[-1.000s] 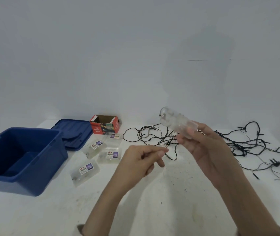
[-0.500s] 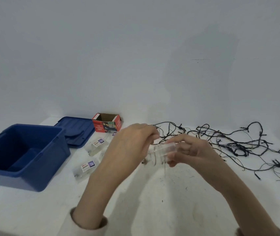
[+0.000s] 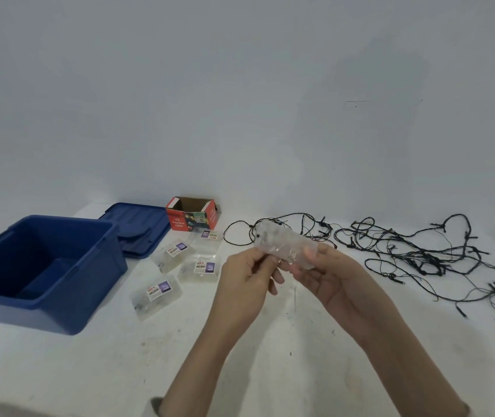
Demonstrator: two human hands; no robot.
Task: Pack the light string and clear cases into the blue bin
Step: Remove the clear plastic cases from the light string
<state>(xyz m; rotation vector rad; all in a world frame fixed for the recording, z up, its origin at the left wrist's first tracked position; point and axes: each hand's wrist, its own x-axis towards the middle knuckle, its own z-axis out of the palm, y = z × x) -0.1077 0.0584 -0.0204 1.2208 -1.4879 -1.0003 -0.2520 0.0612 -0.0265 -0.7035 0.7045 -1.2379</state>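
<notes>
Both hands are up over the table [image 3: 270, 371], sharing one clear case [image 3: 282, 245]. Right hand [image 3: 330, 275] has its grip closed on the case's near end, thumb on top, fingers under. Left hand [image 3: 246, 275] pinches at the case's lower left edge; can't tell if it's working a flap or a thin wire there, too blurred. Case is tilted, far end pointing up-left, well clear of the table.

Progress, judging by layout: basically nothing packed yet. Blue bin [image 3: 59, 299] sits open at left and its visible inside looks empty. Its lid [image 3: 138, 230] lies behind it w/ a small red box [image 3: 192, 218] just beside that. Four more clear cases [image 3: 156, 291] w/ labels are grouped on the table btwn bin and hands, none inside. The light string [image 3: 415, 251] is a loose dark tangle spread across the right half of the table, well apart from the bin.

Left to do: held case in, four others in, then gather the string and drop it in too. The string looks like the slow part.
</notes>
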